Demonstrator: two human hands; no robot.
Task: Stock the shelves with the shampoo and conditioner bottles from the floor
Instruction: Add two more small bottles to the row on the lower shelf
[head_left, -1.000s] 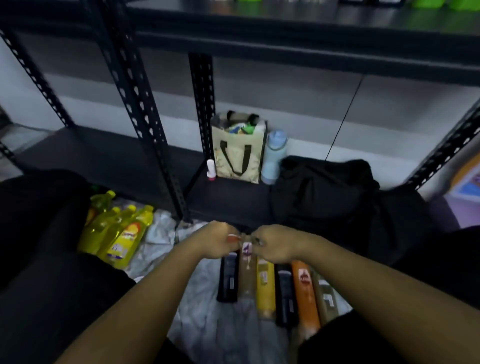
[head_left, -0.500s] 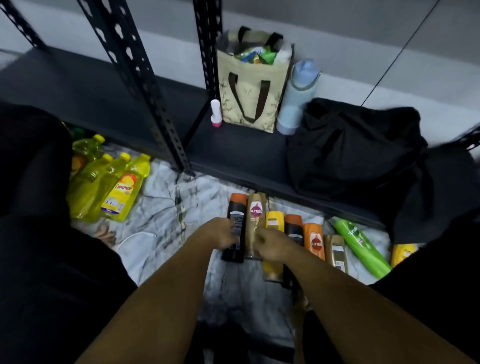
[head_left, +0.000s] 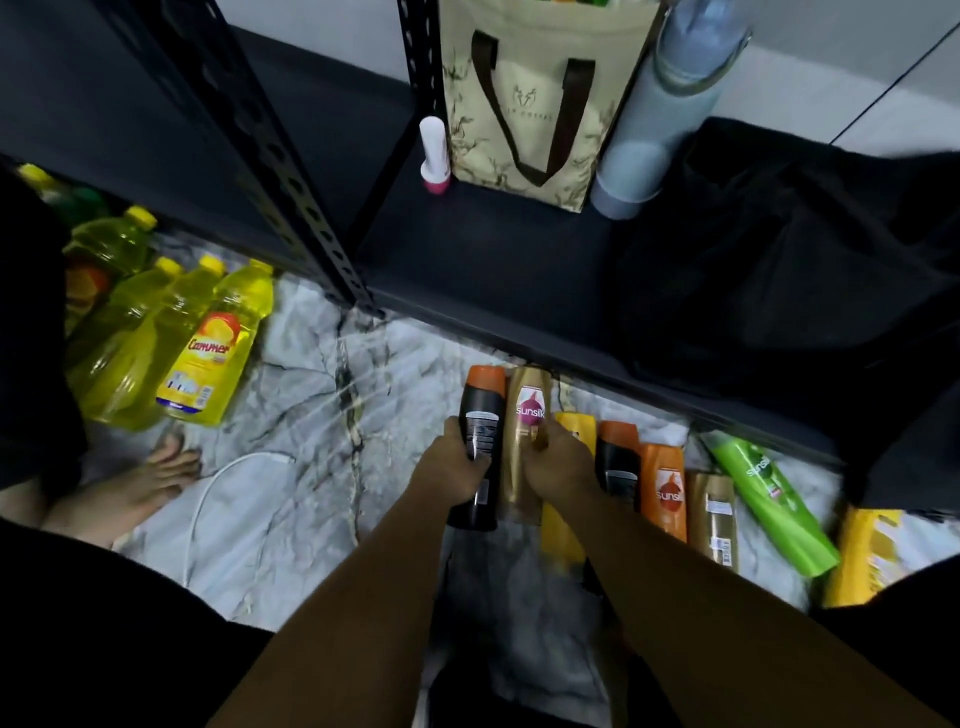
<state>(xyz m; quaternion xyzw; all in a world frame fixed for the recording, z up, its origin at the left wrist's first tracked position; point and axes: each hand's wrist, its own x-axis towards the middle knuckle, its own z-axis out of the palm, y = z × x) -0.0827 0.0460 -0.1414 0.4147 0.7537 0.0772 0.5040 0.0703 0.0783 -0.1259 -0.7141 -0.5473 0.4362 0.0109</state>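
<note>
This looks like a storeroom or back room, possibly in a home, rather than a shop floor. A dark slotted-angle metal rack (head_left: 270, 171) stands on a marble-patterned floor (head_left: 311, 415), with its bottom shelf (head_left: 493, 270) low to the ground. Packaged goods lie on the floor in batches: a row of shampoo bottles, among them a gold Sunsilk bottle (head_left: 527, 410) and a black bottle (head_left: 483, 410), and yellow oil bottles (head_left: 213, 353). Personal things sit on the shelf: a tote bag (head_left: 540, 104), a water bottle (head_left: 654, 119) and a black bag (head_left: 769, 270). A bare foot (head_left: 140, 483) rests on the floor.
</note>
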